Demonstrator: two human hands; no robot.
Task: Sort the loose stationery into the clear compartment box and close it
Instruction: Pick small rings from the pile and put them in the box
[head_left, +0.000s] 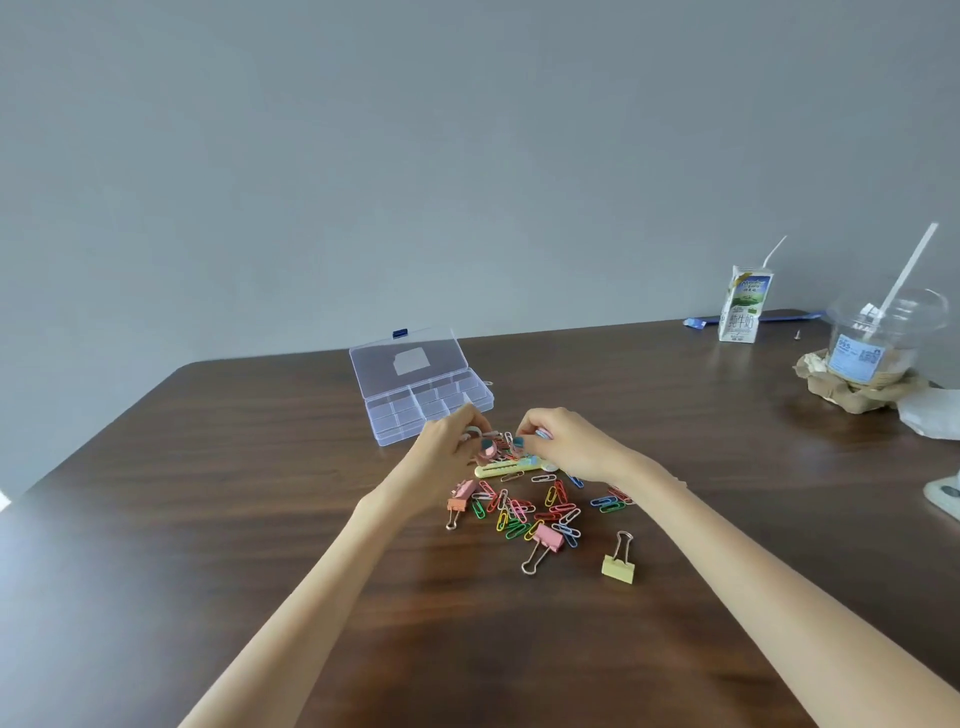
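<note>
Both hands are down in the far end of the stationery pile, just in front of the clear compartment box (423, 404). The box sits mid-table with its lid (404, 358) tilted back open, a blue latch (399, 333) on the lid's top edge and a pale patch on the lid that I can't read. The left hand (445, 444) has its fingers curled and pinches a small whitish piece (474, 431); can't tell what it is. The right hand (563, 441) is curled too, fingertips pinching a small light-blue piece (543, 434), also unidentifiable. Between and under the hands lies a long yellow item (506, 470), flat on the table (208, 519). The coloured paper clips (524, 512) are scattered nearer me, all loose. Binder clips lie around them: orange binder clip (457, 506) at the left, pink binder clip (549, 538) in the middle, yellow binder clip (618, 567) a bit apart at the right. Far right there's a milk carton (744, 306) with a straw, green-white print, "纯牛奶" legible on the front, the brand line at the top too small to read. Beside it a clear plastic cup (878, 338) with a straw stands on crumpled brown paper (857, 392); its white sticker has blue print and what looks like a QR code, text unreadable. A blue wrapper (696, 322) lies behind the carton.
</note>
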